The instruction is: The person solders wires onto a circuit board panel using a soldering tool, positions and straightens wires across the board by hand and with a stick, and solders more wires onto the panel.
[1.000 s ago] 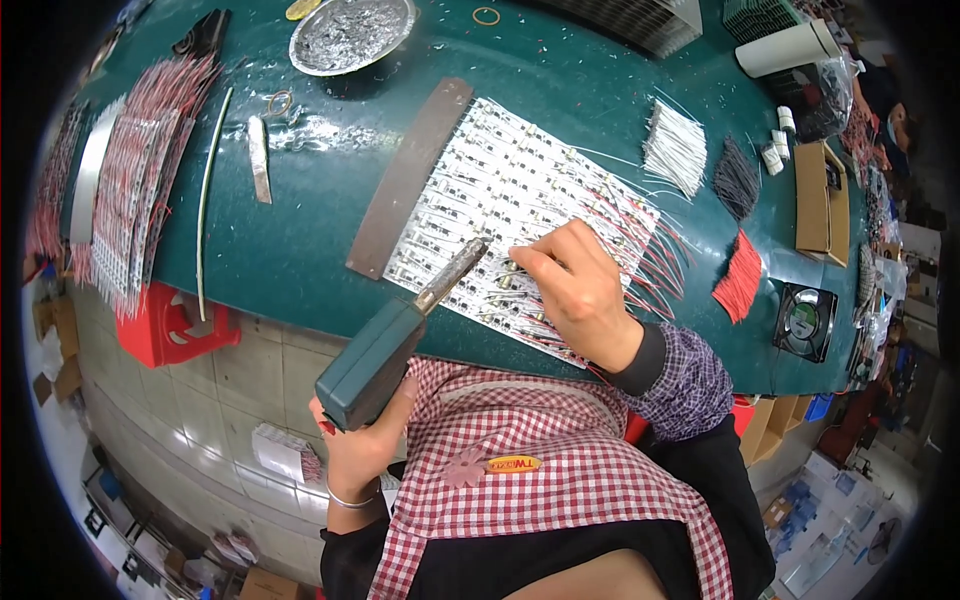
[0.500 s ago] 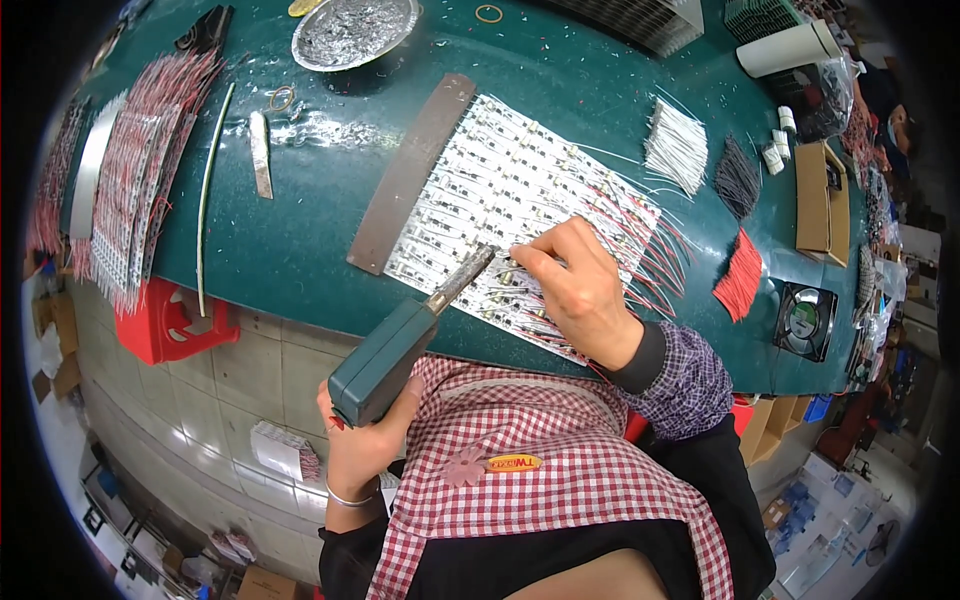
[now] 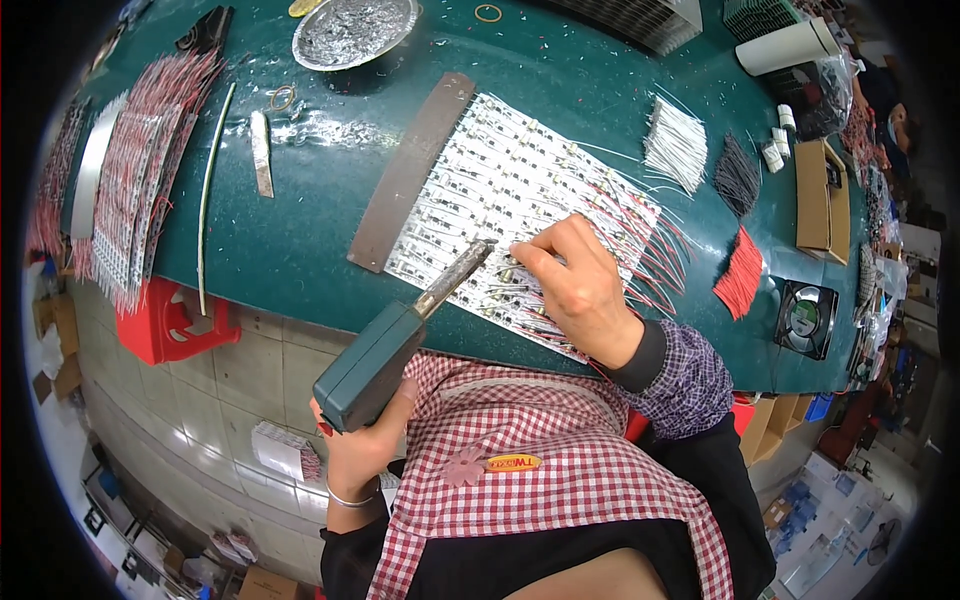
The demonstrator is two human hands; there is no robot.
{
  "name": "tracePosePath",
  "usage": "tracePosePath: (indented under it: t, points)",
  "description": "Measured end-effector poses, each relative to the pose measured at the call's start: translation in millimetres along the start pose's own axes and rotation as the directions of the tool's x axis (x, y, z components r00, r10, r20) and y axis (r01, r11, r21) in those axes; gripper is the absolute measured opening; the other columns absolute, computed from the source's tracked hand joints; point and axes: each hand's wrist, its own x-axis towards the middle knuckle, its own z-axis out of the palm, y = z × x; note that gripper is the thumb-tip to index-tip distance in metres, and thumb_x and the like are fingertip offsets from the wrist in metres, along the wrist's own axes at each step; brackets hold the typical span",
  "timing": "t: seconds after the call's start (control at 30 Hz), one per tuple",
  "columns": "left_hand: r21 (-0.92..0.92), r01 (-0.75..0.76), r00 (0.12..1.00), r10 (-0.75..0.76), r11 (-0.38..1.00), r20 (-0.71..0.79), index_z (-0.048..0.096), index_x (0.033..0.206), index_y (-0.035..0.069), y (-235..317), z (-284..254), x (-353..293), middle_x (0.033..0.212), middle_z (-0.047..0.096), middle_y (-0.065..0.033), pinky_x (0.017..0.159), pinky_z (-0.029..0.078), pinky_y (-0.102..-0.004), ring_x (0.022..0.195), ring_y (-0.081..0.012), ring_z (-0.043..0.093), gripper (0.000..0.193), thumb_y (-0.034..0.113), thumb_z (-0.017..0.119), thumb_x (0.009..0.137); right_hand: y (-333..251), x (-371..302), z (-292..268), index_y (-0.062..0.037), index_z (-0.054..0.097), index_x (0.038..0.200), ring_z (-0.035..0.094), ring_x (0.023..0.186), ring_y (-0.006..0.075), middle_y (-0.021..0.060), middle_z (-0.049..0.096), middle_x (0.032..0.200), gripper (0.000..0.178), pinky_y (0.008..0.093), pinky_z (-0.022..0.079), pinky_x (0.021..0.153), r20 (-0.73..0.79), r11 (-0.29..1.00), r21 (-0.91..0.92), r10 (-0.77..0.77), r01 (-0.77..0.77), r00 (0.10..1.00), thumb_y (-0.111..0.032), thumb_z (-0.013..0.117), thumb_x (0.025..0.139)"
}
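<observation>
My left hand [image 3: 365, 440] is wrapped around the handle of a dark green soldering gun [image 3: 370, 365]. The gun's long metal tip rests at or just above a panel of white circuit boards [image 3: 480, 170] with rows of small black parts. Close to that tip, my right hand [image 3: 580, 285] is pinched over the panel; whatever lies between thumb and forefinger is too small to make out. Red and black wires [image 3: 665, 265] trail off the panel's right side. A flat brown metal bar [image 3: 412, 175] lies along its left edge.
Bundles of white wires [image 3: 675, 147], black wires [image 3: 737, 175] and red wires [image 3: 739, 275] lie at right, near a small fan [image 3: 805, 320] and a cardboard box [image 3: 822, 205]. A metal bowl [image 3: 355, 35] stands at the back. Wired boards [image 3: 150, 170] are stacked at left.
The soldering gun's body and my left hand have shifted slightly left and down, and the tip has moved a little. My right hand has stayed nearly still.
</observation>
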Motion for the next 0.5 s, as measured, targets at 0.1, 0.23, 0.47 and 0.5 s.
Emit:
tracePosePath:
  t: [0.1, 0.23, 0.47, 0.5]
  points:
    - [-0.051, 0.111, 0.991, -0.115, 0.992, -0.074, 0.069, 0.086, -0.003, 14, 4, 2, 0.080, 0.070, -0.0079, 0.060, 0.050, -0.0261, 0.064, -0.0139, 0.065, 0.014, 0.002, 0.074, 0.074, -1, 0, 1, -0.0016, 0.064, 0.094, 0.053, 0.079, 0.0235, 0.0076, 0.054, 0.083, 0.028, 0.0329, 0.047, 0.065, -0.018, 1.000, 0.005, -0.001, 0.001, 1.000, 0.005, 0.060, 0.067]
    - [-0.026, 0.100, 0.992, -0.101, 0.995, -0.072, 0.069, 0.088, -0.003, 15, 3, 2, 0.080, 0.070, -0.0082, 0.060, 0.051, -0.0264, 0.066, -0.0138, 0.066, 0.015, 0.002, 0.074, 0.074, -3, 1, 1, -0.0016, 0.064, 0.094, 0.053, 0.078, 0.0235, 0.0072, 0.054, 0.082, 0.028, 0.0333, 0.047, 0.064, -0.021, 1.000, -0.002, 0.001, -0.001, 1.000, 0.005, 0.060, 0.067]
    - [-0.057, 0.098, 0.991, -0.103, 0.993, -0.090, 0.069, 0.086, -0.004, 16, 2, -2, 0.078, 0.070, -0.0077, 0.060, 0.050, -0.0259, 0.065, -0.0127, 0.065, 0.015, 0.002, 0.074, 0.074, -10, -2, 1, -0.0023, 0.066, 0.093, 0.053, 0.074, 0.0231, 0.0068, 0.055, 0.079, 0.031, 0.0338, 0.045, 0.060, -0.058, 0.999, 0.032, -0.023, 0.025, 0.998, 0.007, 0.062, 0.064]
    - [-0.057, 0.099, 0.990, -0.104, 0.993, -0.092, 0.069, 0.086, -0.004, 15, 2, -2, 0.078, 0.070, -0.0077, 0.060, 0.050, -0.0259, 0.065, -0.0127, 0.065, 0.015, 0.002, 0.074, 0.074, -10, -2, 3, -0.0024, 0.068, 0.093, 0.054, 0.071, 0.0230, 0.0070, 0.057, 0.077, 0.033, 0.0330, 0.044, 0.057, -0.073, 0.998, 0.050, -0.021, 0.025, 0.997, 0.011, 0.064, 0.063]
